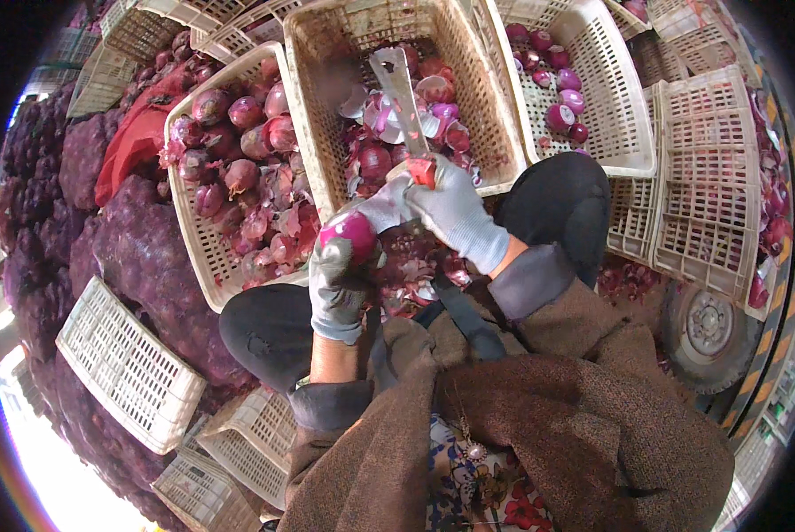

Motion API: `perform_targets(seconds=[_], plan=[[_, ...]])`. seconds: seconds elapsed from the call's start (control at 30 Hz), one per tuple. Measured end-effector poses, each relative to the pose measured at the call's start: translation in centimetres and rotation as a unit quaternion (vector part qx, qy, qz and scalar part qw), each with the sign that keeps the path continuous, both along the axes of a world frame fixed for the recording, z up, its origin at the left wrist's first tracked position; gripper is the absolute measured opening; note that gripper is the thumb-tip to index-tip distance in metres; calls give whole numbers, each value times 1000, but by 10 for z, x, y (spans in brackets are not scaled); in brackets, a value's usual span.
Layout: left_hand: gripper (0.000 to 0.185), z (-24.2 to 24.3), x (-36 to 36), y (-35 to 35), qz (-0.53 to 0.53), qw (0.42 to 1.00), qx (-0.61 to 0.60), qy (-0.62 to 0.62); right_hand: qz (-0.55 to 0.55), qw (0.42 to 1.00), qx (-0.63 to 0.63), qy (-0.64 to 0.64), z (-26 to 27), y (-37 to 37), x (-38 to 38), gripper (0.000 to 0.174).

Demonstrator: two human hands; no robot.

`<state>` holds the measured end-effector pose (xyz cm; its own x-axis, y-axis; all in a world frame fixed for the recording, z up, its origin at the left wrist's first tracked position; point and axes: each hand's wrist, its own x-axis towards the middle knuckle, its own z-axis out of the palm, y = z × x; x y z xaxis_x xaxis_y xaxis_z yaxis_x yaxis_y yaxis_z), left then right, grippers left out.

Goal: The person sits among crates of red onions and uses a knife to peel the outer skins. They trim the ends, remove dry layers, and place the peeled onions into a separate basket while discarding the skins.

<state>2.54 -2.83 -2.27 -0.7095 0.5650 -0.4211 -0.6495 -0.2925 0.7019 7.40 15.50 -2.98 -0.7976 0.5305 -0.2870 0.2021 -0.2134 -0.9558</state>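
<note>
My gloved left hand (339,289) is closed around a partly peeled red onion (349,234), whose bright purple flesh shows at the top. My gloved right hand (447,203) grips the red handle of a wide-bladed knife (400,100); its blade points away over the middle crate. A strip of pale onion layer (384,207) stretches between the two hands. The middle plastic crate (314,126) holds onions and loose skins. In the left crate (198,259) lie unpeeled red onions (245,112) with dry skins. Peeled onions (559,117) lie in the right crate (627,126).
Mesh sacks full of onions (138,233) are piled at the left, with a white plastic crate (131,366) leaning there. More crates (706,179) stand at the right, beside a wheel (706,329). Onion skins (410,266) lie between my knees.
</note>
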Motion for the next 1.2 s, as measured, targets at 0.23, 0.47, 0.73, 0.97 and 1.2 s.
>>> perform_targets(seconds=[0.23, 0.47, 0.73, 0.97, 1.2], plan=[[59, -6, -2, -3, 69, 975, 125, -168, 52, 998, 16, -44, -11, 17, 6, 19], [73, 12, -6, 3, -62, 995, -13, 75, 168, 973, -120, 107, 35, 17, 11, 35], [62, 24, -4, 9, -65, 936, -151, 312, 219, 974, -53, 1, 33, 9, 10, 24], [56, 21, 3, 14, -42, 943, -202, 260, 152, 976, -152, 20, 19, -5, 15, 12], [53, 21, 4, 8, -8, 987, -88, 137, 157, 981, -109, 35, 23, -3, 14, 13]])
